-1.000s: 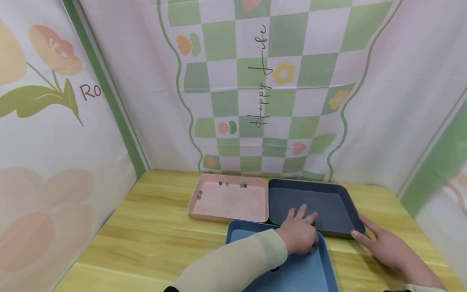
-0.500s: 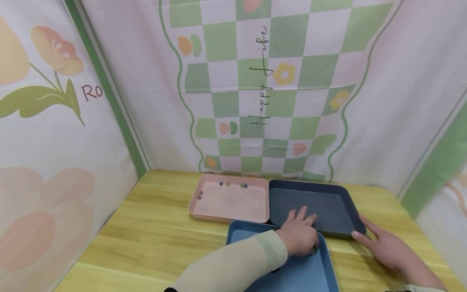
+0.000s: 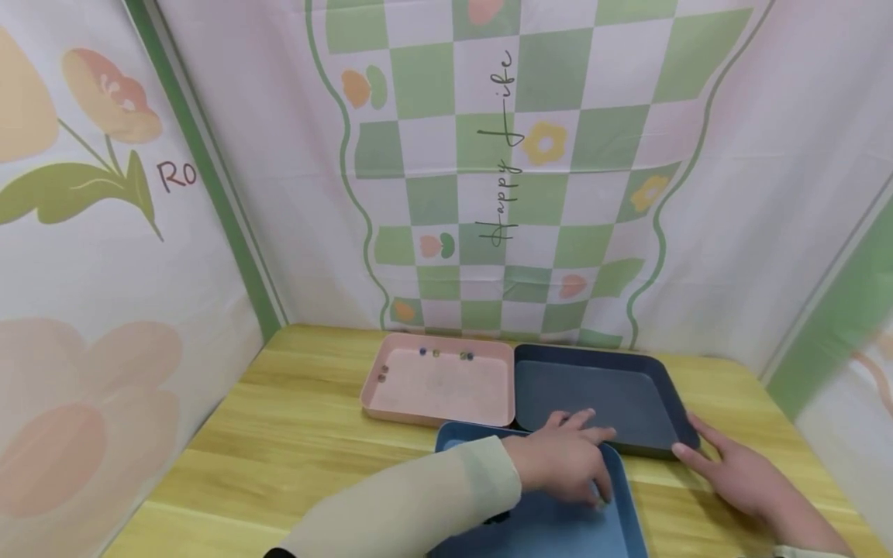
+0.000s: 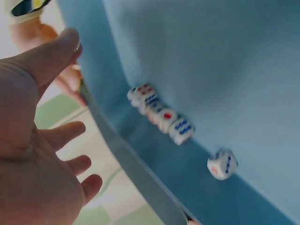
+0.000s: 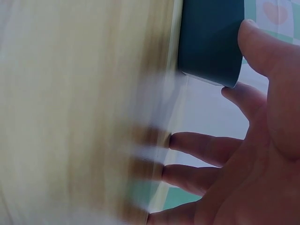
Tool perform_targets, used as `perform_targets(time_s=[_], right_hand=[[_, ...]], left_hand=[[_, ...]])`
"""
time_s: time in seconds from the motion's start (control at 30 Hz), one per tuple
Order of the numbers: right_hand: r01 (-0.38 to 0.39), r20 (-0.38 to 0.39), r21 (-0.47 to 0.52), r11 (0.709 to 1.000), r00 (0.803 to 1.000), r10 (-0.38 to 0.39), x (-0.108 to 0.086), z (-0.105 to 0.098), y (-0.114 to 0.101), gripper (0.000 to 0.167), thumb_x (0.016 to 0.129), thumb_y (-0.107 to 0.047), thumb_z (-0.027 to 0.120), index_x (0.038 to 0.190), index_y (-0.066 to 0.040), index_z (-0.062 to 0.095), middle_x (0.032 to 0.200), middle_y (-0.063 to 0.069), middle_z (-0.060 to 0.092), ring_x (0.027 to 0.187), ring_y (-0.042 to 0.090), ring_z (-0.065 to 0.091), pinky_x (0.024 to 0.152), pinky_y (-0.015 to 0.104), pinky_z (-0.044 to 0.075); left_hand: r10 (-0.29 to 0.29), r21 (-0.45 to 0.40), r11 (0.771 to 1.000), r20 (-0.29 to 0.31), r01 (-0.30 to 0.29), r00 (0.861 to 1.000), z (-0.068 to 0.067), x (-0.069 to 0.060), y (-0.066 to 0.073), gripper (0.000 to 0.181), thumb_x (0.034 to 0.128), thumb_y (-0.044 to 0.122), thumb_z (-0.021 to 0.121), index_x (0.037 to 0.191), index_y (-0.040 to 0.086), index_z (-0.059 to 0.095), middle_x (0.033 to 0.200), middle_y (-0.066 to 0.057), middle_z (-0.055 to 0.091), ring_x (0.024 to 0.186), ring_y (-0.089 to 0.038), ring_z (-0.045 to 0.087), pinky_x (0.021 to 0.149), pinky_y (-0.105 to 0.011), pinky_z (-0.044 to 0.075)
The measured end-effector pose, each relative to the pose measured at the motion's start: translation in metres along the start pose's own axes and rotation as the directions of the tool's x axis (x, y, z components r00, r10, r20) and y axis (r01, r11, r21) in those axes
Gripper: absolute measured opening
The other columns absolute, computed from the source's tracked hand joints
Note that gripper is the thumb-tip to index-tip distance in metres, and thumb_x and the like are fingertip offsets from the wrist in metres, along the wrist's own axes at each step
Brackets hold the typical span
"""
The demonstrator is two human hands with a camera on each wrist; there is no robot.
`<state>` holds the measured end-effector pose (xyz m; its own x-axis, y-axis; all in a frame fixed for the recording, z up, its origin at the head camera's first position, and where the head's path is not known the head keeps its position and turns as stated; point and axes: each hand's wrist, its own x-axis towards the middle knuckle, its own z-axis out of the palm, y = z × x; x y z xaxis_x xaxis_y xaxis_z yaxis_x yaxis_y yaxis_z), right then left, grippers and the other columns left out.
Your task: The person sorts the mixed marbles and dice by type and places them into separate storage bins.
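Note:
My left hand [image 3: 561,461] reaches over the right side of the blue tray [image 3: 631,504], thumb and index finger together. A small pale-green glassy thing, seemingly a marble [image 3: 601,502], shows at those fingertips, mostly hidden. The other fingers are spread over the tray's far rim. In the left wrist view, a row of white dice [image 4: 161,115] lies along the tray's wall, and a single die [image 4: 222,164] sits apart. My right hand [image 3: 739,469] holds the near right corner of the dark navy tray [image 3: 593,391] between thumb and index finger; the other fingers are spread.
A pink tray [image 3: 439,387] stands left of the navy one, with several small marbles [image 3: 466,356] along its far and left sides. The trays rest on a wood-grain table [image 3: 300,434]. A patterned curtain [image 3: 481,194] hangs behind.
My left hand has shifted toward me and slightly left inside the blue tray, its fingertips drawing away from the far rim. The right hand and the trays stay put.

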<state>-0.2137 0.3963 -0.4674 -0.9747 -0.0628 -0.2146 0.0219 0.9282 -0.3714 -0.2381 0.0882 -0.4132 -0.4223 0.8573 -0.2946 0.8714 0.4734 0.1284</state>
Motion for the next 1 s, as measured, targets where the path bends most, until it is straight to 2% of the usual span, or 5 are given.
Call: perform_targets(time_s=[0.47,0.6,0.8,0.9,1.0], right_hand=[[0.007,-0.013,0.008,1.0,1.0,-0.007,0.0,-0.002,-0.005,0.085,0.103,-0.059,0.036,0.154,0.005,0.013,0.135,0.048,0.035,0.112,0.068,0.043,0.082,0.074,0.04],[0.001,-0.001,0.017,1.0,1.0,-0.001,-0.002,-0.002,-0.006,0.086,0.103,-0.06,0.036,0.154,0.004,0.011,0.135,0.048,0.035,0.112,0.068,0.044,0.082,0.073,0.04],[-0.02,0.031,0.027,0.999,0.999,0.019,-0.002,-0.001,-0.004,0.088,0.102,-0.062,0.035,0.155,0.004,0.009,0.134,0.049,0.036,0.111,0.067,0.045,0.081,0.073,0.041],[-0.032,0.042,0.028,0.999,0.999,0.031,0.0,-0.001,-0.002,0.09,0.101,-0.065,0.034,0.155,0.003,0.008,0.135,0.049,0.035,0.111,0.067,0.044,0.08,0.073,0.041],[-0.032,0.042,0.027,0.999,0.999,0.031,0.001,-0.001,-0.001,0.091,0.101,-0.065,0.033,0.155,0.002,0.008,0.134,0.049,0.036,0.111,0.067,0.045,0.08,0.073,0.041]], left_hand=[[-0.139,-0.202,0.974,-0.154,0.107,0.978,-0.024,-0.045,-0.066,0.021,0.0932,0.049,0.066,0.112,0.047,0.073,0.16,0.01,0.028,0.15,-0.02,0.009,0.116,-0.052,0.017],[-0.179,-0.26,0.958,-0.199,0.124,0.964,-0.03,-0.057,-0.095,0.021,0.095,0.045,0.066,0.114,0.04,0.075,0.15,0.01,0.046,0.149,-0.018,0.013,0.118,-0.044,0.018],[-0.356,-0.404,0.882,-0.233,0.243,0.905,-0.034,-0.08,-0.138,0.018,0.0942,0.041,0.069,0.11,0.036,0.076,0.151,0.005,0.045,0.149,-0.019,0.015,0.116,-0.038,0.023],[-0.386,-0.359,0.891,-0.274,0.279,0.881,-0.03,-0.09,-0.157,0.021,0.0964,0.038,0.067,0.115,0.035,0.075,0.143,0.006,0.053,0.148,-0.022,0.018,0.116,-0.041,0.022],[-0.45,-0.327,0.876,-0.29,0.354,0.845,-0.028,-0.098,-0.172,0.023,0.0989,0.038,0.063,0.119,0.036,0.074,0.15,0.003,0.047,0.148,-0.028,0.018,0.116,-0.051,0.021]])
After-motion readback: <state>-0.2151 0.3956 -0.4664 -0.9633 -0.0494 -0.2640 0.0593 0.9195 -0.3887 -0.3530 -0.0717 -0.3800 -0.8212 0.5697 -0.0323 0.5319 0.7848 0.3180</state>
